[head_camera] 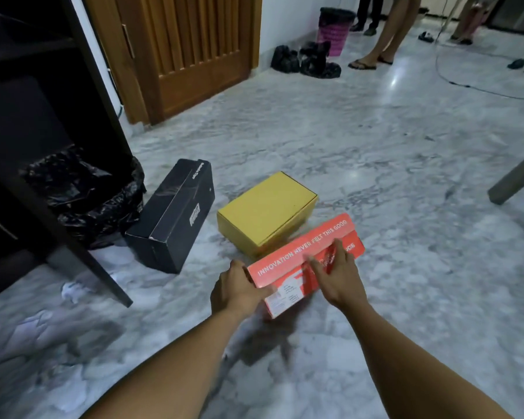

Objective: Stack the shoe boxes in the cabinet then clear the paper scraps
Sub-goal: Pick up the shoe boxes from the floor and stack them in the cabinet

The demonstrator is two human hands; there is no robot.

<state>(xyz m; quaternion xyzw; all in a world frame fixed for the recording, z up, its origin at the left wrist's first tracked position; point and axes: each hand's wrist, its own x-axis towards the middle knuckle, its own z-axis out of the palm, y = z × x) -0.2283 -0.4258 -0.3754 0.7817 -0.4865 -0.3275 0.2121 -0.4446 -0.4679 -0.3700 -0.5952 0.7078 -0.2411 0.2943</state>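
Note:
A red shoe box (pixel 288 264) with white lettering is lifted slightly off the marble floor, held at both sides. My left hand (pixel 239 288) grips its near left end and my right hand (pixel 336 273) presses on its lid and right side. Just behind it a yellow box (pixel 263 211) lies flat on the floor. To the left a black shoe box (pixel 171 216) lies at an angle. The dark cabinet (pixel 28 116) stands at the left with open shelves. White paper scraps (pixel 73 290) lie on the floor near the cabinet's foot.
A bin lined with a black bag (pixel 88 195) sits by the cabinet. A wooden door (pixel 191 46) is behind. At the far side stand people's legs (pixel 384 34), a pink bin (pixel 335 28), black bags (pixel 306 60) and a cable. A table leg (pixel 518 179) is at the right.

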